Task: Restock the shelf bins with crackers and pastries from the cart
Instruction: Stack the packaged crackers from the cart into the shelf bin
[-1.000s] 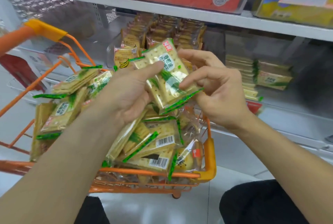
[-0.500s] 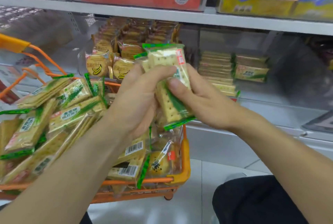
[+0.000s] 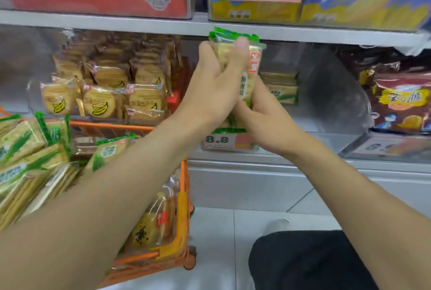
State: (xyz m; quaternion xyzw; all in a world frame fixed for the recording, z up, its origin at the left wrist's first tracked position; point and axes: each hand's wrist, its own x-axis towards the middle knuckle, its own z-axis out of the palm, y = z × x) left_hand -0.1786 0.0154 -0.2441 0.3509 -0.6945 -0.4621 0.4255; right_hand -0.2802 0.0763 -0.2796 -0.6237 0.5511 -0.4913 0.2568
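Shop shelf (image 3: 163,27) with clear bins; banana-print packs (image 3: 102,100) in the left bin | orange cart (image 3: 183,187) at lower left, heaped with cracker packs (image 3: 28,149) | left hand (image 3: 217,89) grips the top of a green-edged cracker bundle (image 3: 253,65); right hand (image 3: 263,114) grips its lower end | bundle upright before the middle bin (image 3: 326,84), above the price tag (image 3: 229,141)

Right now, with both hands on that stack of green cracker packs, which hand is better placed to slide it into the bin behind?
Probably the left hand: it grips the cracker packs near the top, while the right hand only supports the bottom, in front of the cracker bin.
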